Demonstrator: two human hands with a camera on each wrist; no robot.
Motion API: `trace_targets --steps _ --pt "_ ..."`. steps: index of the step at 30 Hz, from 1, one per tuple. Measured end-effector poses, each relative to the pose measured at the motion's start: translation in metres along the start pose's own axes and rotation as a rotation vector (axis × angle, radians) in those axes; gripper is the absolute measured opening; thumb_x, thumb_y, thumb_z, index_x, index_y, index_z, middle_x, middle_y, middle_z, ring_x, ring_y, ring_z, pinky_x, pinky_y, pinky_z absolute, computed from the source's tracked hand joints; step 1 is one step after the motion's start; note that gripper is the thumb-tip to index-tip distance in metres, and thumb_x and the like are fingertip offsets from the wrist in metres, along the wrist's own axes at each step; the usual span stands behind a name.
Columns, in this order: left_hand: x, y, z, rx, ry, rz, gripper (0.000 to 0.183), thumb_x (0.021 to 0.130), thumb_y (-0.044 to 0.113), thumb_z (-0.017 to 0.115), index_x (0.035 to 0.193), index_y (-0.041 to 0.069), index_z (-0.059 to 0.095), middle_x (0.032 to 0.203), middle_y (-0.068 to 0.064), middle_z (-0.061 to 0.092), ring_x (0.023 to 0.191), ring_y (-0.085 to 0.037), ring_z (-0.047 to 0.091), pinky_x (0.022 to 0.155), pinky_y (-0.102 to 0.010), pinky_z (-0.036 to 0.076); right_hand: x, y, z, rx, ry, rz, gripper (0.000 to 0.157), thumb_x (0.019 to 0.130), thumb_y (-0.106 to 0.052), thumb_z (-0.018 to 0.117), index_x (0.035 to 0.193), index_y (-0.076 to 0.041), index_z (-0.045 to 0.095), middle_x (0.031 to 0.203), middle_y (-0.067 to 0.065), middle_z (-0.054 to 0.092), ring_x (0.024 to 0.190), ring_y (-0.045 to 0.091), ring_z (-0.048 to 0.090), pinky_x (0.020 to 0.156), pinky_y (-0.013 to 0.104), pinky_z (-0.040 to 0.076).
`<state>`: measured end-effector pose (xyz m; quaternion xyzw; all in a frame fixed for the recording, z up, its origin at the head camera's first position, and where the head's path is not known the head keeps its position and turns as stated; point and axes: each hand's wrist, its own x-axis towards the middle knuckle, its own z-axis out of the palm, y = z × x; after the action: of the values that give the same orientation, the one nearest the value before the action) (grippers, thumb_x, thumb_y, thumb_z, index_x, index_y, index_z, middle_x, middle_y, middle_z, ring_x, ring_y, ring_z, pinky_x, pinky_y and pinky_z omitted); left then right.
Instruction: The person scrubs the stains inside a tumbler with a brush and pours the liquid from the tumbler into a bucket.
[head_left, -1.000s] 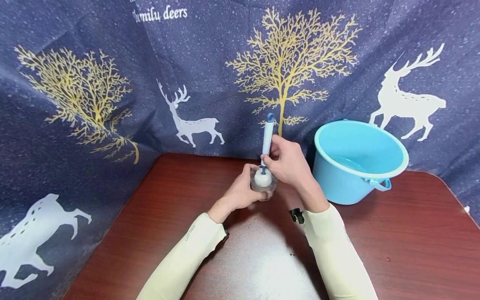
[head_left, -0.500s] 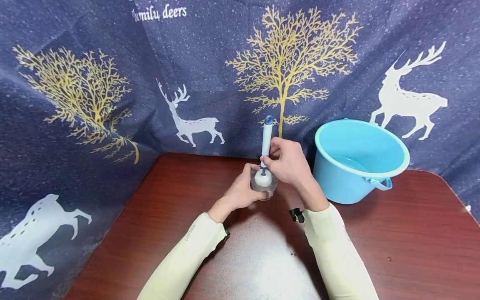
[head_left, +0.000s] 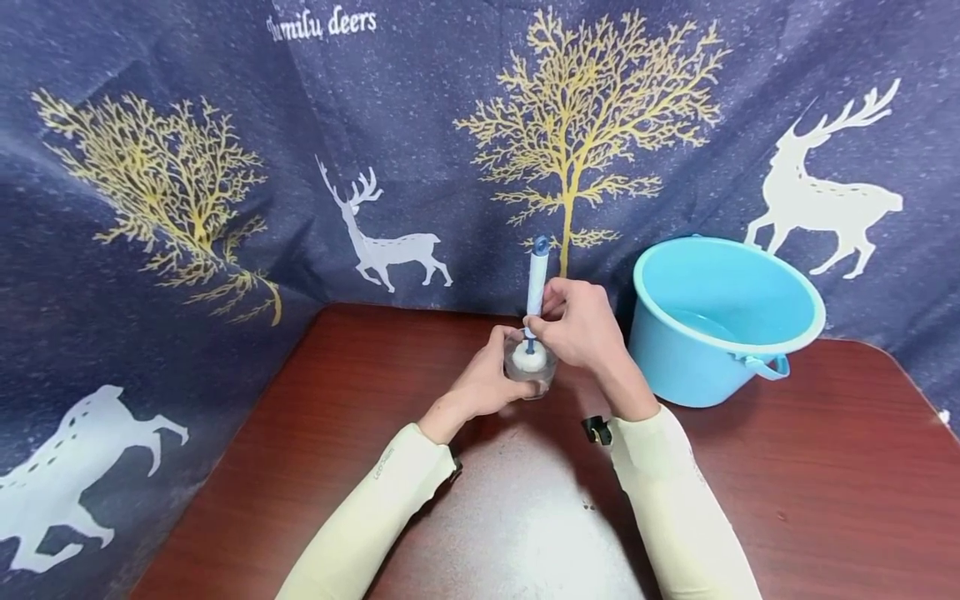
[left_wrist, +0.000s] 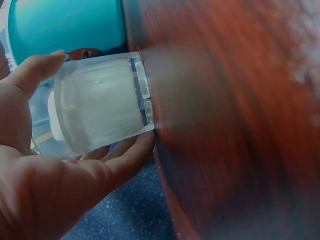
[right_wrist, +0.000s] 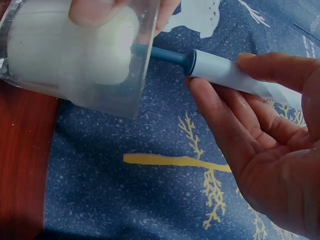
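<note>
In the head view my left hand [head_left: 483, 379] grips a clear drinking glass [left_wrist: 100, 105] from the left, thumb on one side and fingers on the other. The left wrist view shows the glass base close to the tabletop; I cannot tell whether it touches. Inside the glass sits the white sponge head [head_left: 529, 357] of a cup brush. Its thin blue stem [right_wrist: 167, 56] comes out of the mouth into a pale blue handle [head_left: 537, 283], which stands nearly upright. My right hand [head_left: 585, 325] pinches the lower end of that handle between thumb and fingers.
A light blue bucket [head_left: 697, 367] with a side handle stands on the dark red wooden table [head_left: 360, 400], right of my hands. Behind the table hangs a navy cloth [head_left: 420, 100] printed with deer and trees. Small drops [head_left: 588, 505] lie on the tabletop.
The brush has moved down a little, its handle tip lower and its sponge deeper in the glass. My right hand has gone slightly down with it. The left hand keeps its grip.
</note>
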<state>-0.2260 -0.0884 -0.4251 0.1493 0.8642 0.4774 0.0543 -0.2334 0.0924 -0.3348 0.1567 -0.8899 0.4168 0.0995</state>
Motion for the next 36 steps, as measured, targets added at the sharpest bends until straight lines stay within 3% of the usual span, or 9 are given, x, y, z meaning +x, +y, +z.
trace_targets --steps 10,36 --pt "0.0025 -0.0015 0.0005 0.005 -0.005 0.01 0.081 0.081 0.021 0.091 0.144 0.011 0.04 0.147 -0.014 0.055 0.128 -0.026 0.058 0.109 -0.04 0.045 0.0016 0.0067 0.0 -0.046 0.043 -0.009 0.014 0.087 -0.018 0.083 0.086 -0.01 0.072 0.082 0.001 0.078 0.074 0.016 0.075 0.068 0.037 0.056" --pt "0.0008 -0.0013 0.0011 -0.008 -0.012 0.019 0.081 0.081 0.02 0.09 0.144 0.01 0.04 0.149 -0.013 0.055 0.129 -0.026 0.057 0.111 -0.04 0.044 0.0015 0.0072 0.0035 -0.037 0.018 -0.016 0.015 0.087 -0.016 0.084 0.086 -0.008 0.072 0.083 0.004 0.078 0.077 0.018 0.076 0.072 0.042 0.06"
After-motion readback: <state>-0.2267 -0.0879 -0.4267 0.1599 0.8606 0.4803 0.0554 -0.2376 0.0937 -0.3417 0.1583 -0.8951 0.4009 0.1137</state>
